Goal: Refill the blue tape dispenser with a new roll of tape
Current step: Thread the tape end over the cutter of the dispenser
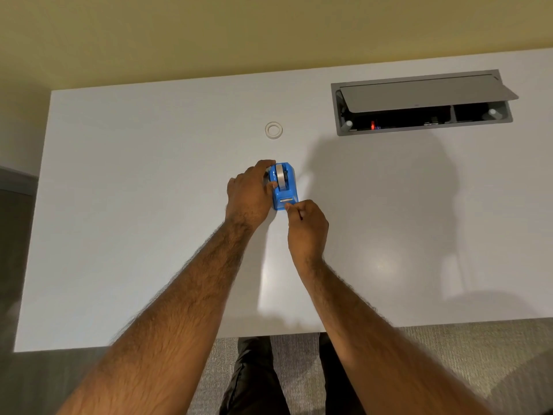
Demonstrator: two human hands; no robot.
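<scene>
The blue tape dispenser (286,191) stands on the white table (149,205) near its middle, with a roll of tape (280,176) seated in its cradle. My left hand (250,194) wraps around the dispenser's left side, fingers over the back end. My right hand (306,226) is pinched at the near end by the metal cutter, thumb and finger closed together; clear tape between them is too faint to tell. Farther back on the table lies a thin white ring (273,130), an empty tape core, flat and apart from both hands.
A grey cable box (425,103) is set into the table at the back right, its lid propped open over dark sockets. The table's near edge runs just above my legs (260,375). A yellow wall rises behind the table.
</scene>
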